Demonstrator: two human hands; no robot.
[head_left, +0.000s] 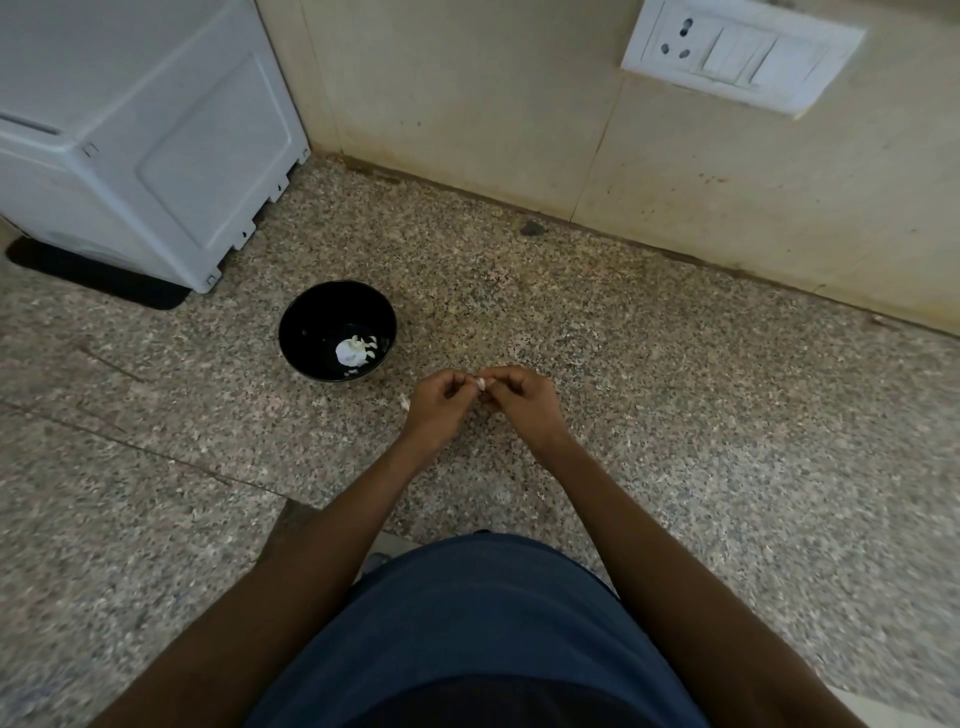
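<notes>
Blue cloth (467, 623) of the person's front fills the bottom of my head feed, with both bare forearms reaching out over the speckled stone surface (675, 389). Near its middle the left hand (436, 405) and right hand (524, 402) meet. Each grip pinches one small white piece (480, 383) at the fingertips, held between them. Left of the hands and a little farther back sits a black bowl (311, 322) with white scraps (353, 351) inside. I see a white appliance (156, 130) at the far left corner.
</notes>
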